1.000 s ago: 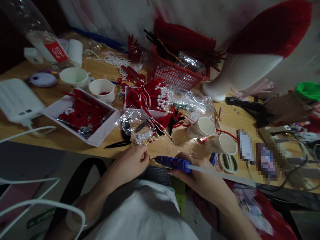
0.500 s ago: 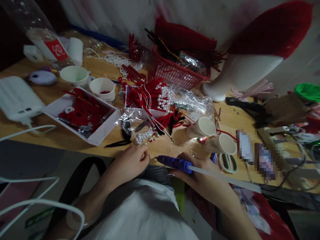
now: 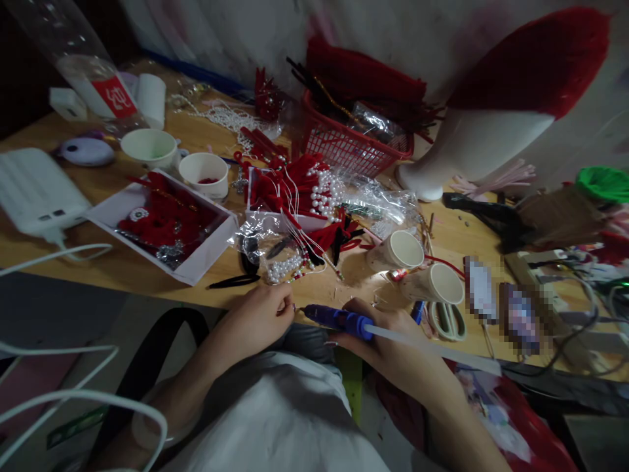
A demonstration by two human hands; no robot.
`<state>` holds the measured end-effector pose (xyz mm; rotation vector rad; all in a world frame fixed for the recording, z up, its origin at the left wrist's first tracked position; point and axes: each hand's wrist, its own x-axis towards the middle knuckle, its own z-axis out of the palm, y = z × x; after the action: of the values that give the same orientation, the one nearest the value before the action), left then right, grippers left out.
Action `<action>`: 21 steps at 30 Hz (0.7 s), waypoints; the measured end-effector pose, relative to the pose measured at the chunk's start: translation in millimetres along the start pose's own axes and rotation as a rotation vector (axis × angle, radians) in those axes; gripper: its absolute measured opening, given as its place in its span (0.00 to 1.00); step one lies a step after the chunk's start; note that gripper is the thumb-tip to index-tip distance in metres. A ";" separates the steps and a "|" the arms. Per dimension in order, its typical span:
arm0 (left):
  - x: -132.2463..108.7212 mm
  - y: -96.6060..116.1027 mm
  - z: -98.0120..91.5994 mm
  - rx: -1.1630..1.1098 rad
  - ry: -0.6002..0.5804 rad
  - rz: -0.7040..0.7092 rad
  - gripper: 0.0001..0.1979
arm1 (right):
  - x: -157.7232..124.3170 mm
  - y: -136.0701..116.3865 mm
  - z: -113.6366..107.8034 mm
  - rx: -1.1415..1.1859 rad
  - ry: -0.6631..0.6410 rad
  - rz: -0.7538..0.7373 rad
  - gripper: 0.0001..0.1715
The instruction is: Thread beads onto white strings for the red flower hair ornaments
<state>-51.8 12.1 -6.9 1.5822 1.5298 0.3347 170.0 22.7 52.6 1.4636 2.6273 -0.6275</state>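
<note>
My right hand [image 3: 388, 334] is wrapped round a blue hot glue gun [image 3: 339, 320], whose nozzle points left. A long whitish glue stick [image 3: 417, 342] sticks out of its back end over my wrist. My left hand [image 3: 268, 314] is closed in a pinch at the table's front edge; what its fingertips hold is too small to make out. The gun's tip is right by those fingertips, and I cannot tell whether they touch. Just beyond my left hand lie white pearl beads [image 3: 284, 269] in a clear plastic bag.
A white box [image 3: 184, 272] of red pieces stands left. Paper cups [image 3: 407, 249] and green-handled scissors [image 3: 447, 321] are on the right. Behind are a red basket [image 3: 339, 147], red tassels with pearls [image 3: 295, 187] and a white stand [image 3: 472, 151]. A white cable [image 3: 88, 396] loops at lower left.
My right hand has moved slightly left, bringing the glue gun's tip up to the fingertips of my left hand. The left hand has stayed in place.
</note>
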 end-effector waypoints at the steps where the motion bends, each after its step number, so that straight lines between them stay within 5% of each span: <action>1: -0.4 -0.1 -0.2 0.000 -0.002 -0.002 0.13 | -0.2 -0.5 -0.4 -0.021 -0.003 0.004 0.14; 11: -0.4 -0.5 0.7 0.004 -0.002 -0.006 0.12 | -1.5 -1.4 -0.8 -0.023 0.009 0.000 0.14; 15: -0.6 -2.0 -0.5 -0.004 -0.004 0.006 0.10 | -26.9 14.1 -14.5 0.139 0.069 0.053 0.13; 17: -0.2 -4.3 -1.9 -0.064 -0.014 0.014 0.09 | -50.9 28.1 -27.1 0.299 0.217 0.150 0.17; 21: 0.2 -6.4 -6.2 -0.271 0.005 0.033 0.07 | -95.2 66.0 -54.3 0.478 0.749 0.568 0.19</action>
<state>-60.4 13.8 -8.1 1.3946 1.3974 0.5417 283.8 -2.1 105.6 2.9215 2.3228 -0.7736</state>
